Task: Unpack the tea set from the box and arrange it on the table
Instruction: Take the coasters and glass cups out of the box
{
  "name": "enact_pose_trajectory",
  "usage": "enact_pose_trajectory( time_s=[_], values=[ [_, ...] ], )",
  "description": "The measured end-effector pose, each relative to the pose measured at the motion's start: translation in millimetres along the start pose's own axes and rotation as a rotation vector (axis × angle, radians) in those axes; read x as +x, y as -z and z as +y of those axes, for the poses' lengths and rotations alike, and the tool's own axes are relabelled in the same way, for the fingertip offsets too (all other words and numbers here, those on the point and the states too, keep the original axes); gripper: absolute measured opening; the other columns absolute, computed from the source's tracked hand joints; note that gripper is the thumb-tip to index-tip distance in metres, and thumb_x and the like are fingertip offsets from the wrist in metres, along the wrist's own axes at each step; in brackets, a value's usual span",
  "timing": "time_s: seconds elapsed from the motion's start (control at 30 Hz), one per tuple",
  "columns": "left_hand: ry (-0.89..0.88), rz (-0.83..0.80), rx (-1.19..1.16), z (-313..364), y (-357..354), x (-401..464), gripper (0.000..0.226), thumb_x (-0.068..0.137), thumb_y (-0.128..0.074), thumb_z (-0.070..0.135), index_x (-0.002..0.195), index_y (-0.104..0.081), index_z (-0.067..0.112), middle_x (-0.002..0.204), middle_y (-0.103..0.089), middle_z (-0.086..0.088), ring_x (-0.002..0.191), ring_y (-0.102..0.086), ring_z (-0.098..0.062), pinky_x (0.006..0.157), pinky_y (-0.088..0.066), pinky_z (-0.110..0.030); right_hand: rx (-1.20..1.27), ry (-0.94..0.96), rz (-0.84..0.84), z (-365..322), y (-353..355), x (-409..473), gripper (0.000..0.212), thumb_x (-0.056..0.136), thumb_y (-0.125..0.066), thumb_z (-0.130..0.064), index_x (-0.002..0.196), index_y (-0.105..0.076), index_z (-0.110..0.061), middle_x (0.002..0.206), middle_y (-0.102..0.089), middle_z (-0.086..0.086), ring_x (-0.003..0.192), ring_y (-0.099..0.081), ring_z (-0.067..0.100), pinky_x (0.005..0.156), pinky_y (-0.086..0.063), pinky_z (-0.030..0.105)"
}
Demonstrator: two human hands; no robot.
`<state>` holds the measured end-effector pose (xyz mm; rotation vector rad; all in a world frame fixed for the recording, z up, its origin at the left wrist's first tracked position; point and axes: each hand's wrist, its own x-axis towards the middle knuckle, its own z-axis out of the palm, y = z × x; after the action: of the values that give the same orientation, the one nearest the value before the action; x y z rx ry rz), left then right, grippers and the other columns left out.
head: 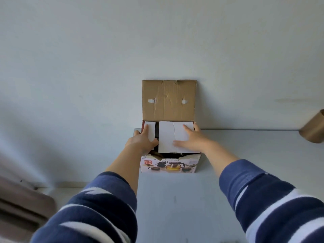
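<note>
1. I take the box (169, 163) as my landmark: it stands on the white surface (175, 207), near the far edge and against the pale wall (157, 41).
2. Its long axis runs left to right across my view. The printed front panel, with pictures of a teapot and cups, faces me.
3. The brown lid flap (169, 99) stands up at the back of the box, leaning on the wall, its bare cardboard inside turned toward me.
4. Inside the box opening I see a narrow white inner flap (152, 129) at the left end and a wide white inner flap (172, 135) over the middle and right.
5. My left hand (142, 140) grips the narrow flap, fingers over its top face, thumb curled at its near right edge.
6. My right hand (192, 140) lies flat and spread on the wide flap, fingers straight.
7. The front rim of the box is torn near the middle.
8. Well to the right of the box, a brown cylinder (313, 128) shows at the frame edge.
</note>
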<state>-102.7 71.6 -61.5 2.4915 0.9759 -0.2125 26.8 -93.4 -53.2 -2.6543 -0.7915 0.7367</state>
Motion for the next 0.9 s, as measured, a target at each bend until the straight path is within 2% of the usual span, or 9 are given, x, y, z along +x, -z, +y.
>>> enact_pose_trajectory(
  time_s=[0.17, 0.3, 0.4, 0.47, 0.53, 0.6, 0.67, 0.77, 0.9],
  values=[
    [0.011, 0.008, -0.001, 3, -1, -3, 0.073, 0.091, -0.038, 0.053, 0.149, 0.002, 0.034, 0.134, -0.035, -0.011, 0.106, -0.051, -0.037, 0.082, -0.055, -0.043, -0.053, 0.047, -0.006, 9, -15, -14, 0.127, 0.055, -0.072, -0.071, 0.148, 0.007, -0.037, 0.152, 0.035, -0.002, 0.146, -0.01, 0.033, 0.113, -0.026, 0.042],
    [0.009, 0.013, 0.007, 4, -1, -4, 0.069, 0.093, -0.037, 0.05, 0.149, 0.0, 0.031, 0.133, -0.036, -0.014, 0.104, -0.052, -0.038, 0.081, -0.053, -0.042, 0.026, 0.139, 0.159, 13, -26, -26, 0.099, 0.074, -0.061, -0.066, 0.149, -0.006, -0.035, 0.158, 0.018, -0.004, 0.143, -0.022, 0.028, 0.108, -0.033, 0.041],
    [0.004, 0.014, -0.019, 4, 1, -4, 0.065, 0.095, -0.033, 0.047, 0.149, -0.002, 0.028, 0.133, -0.039, -0.018, 0.107, -0.052, -0.038, 0.085, -0.051, -0.044, 0.173, 0.229, 0.391, 19, -38, -40, 0.069, 0.088, -0.037, -0.064, 0.148, -0.018, -0.034, 0.154, -0.019, 0.0, 0.131, -0.04, 0.025, 0.099, -0.043, 0.038],
    [-0.004, 0.018, -0.152, 3, 2, -6, 0.057, 0.097, -0.029, 0.044, 0.148, -0.009, 0.026, 0.13, -0.045, -0.019, 0.108, -0.052, -0.038, 0.091, -0.048, -0.049, 0.409, 0.258, 0.621, 28, -44, -49, 0.041, 0.096, -0.03, -0.051, 0.126, -0.048, -0.029, 0.12, -0.052, 0.003, 0.105, -0.056, 0.021, 0.078, -0.046, 0.022],
    [-0.022, 0.06, -0.339, 0, 3, -10, 0.045, 0.099, -0.026, 0.039, 0.139, -0.029, 0.02, 0.12, -0.053, -0.018, 0.103, -0.056, -0.036, 0.087, -0.051, -0.048, 0.673, 0.148, 0.723, 35, -47, -52, 0.031, 0.1, -0.03, -0.04, 0.087, -0.053, -0.024, 0.077, -0.055, -0.002, 0.077, -0.056, 0.022, 0.065, -0.043, 0.021],
    [-0.018, 0.134, -0.579, -7, 3, -14, 0.039, 0.098, -0.027, 0.038, 0.116, -0.053, 0.015, 0.107, -0.061, -0.018, 0.093, -0.058, -0.032, 0.077, -0.053, -0.042, 0.928, -0.057, 0.679, 42, -49, -50, 0.033, 0.1, -0.033, -0.035, 0.081, -0.05, -0.015, 0.073, -0.055, 0.005, 0.079, -0.058, 0.028, 0.079, -0.05, 0.041],
    [0.059, 0.191, -0.865, -17, 4, -15, 0.034, 0.096, -0.031, 0.034, 0.092, -0.06, 0.016, 0.093, -0.063, -0.015, 0.085, -0.059, -0.029, 0.064, -0.055, -0.037, 1.147, -0.233, 0.587, 48, -50, -47, 0.031, 0.099, -0.04, -0.034, 0.088, -0.053, -0.008, 0.093, -0.063, 0.019, 0.088, -0.062, 0.034, 0.09, -0.049, 0.052],
    [0.15, 0.294, -1.055, -39, -2, -14, 0.027, 0.097, -0.04, 0.027, 0.117, -0.057, 0.018, 0.106, -0.063, -0.007, 0.091, -0.062, -0.027, 0.055, -0.055, -0.031, 1.455, -0.409, 0.388, 52, -54, -47, 0.032, 0.092, -0.055, -0.036, 0.105, -0.056, -0.007, 0.106, -0.067, 0.013, 0.083, -0.064, 0.022, 0.086, -0.046, 0.04],
    [0.081, 0.405, -0.658, -48, -23, -11, 0.042, 0.099, -0.039, 0.027, 0.141, -0.041, 0.02, 0.141, -0.047, -0.006, 0.124, -0.049, -0.029, 0.097, -0.046, -0.043, 1.605, -0.609, 0.323, 52, -57, -42, 0.06, 0.081, -0.071, -0.034, 0.126, -0.04, -0.01, 0.108, -0.066, 0.014, 0.091, -0.062, 0.025, 0.084, -0.046, 0.043]
  ],
)
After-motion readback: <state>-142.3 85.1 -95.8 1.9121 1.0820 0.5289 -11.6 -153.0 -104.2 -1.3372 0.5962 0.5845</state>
